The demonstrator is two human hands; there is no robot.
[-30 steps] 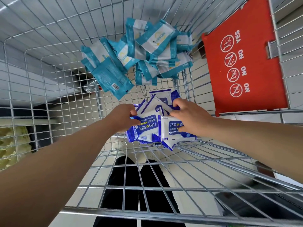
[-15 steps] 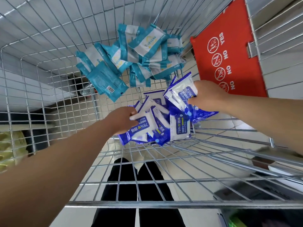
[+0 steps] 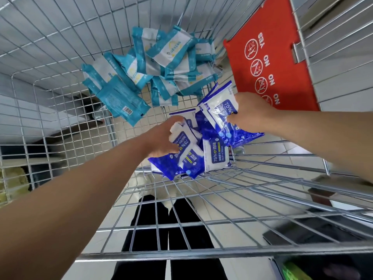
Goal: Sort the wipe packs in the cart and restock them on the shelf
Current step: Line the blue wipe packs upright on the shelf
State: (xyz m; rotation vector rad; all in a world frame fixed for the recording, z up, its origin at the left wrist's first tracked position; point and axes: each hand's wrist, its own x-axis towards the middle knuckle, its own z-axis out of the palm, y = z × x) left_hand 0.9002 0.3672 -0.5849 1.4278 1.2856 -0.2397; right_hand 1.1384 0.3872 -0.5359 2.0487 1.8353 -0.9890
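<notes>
Blue-and-white plastic alcohol-wipe packs [image 3: 216, 158] are lying in a loose heap on the wire floor of the silver metal shopping cart [image 3: 181, 223], just below and left of the red plastic sign panel [image 3: 282, 33] with its YES/NO icons. Right hand [image 3: 250, 110] is pinching the raised blue pack [image 3: 222, 110], thumb on the printed face, holding it above the heap and close beside the panel's lower left corner; more packs may be sitting in the same grip, cannot tell how many. Left hand [image 3: 161, 138] is curling its fingers round the top pack [image 3: 181, 136] of the heap, further left of the panel. Teal-and-white flat wipe packs [image 3: 165, 57] are piling up in a separate heap left of the panel, against the cart's far wire wall, apart from the blue heap, one lying barcode side up. Black trouser legs [image 3: 149, 219] are showing through the cart's mesh, well below the panel.
</notes>
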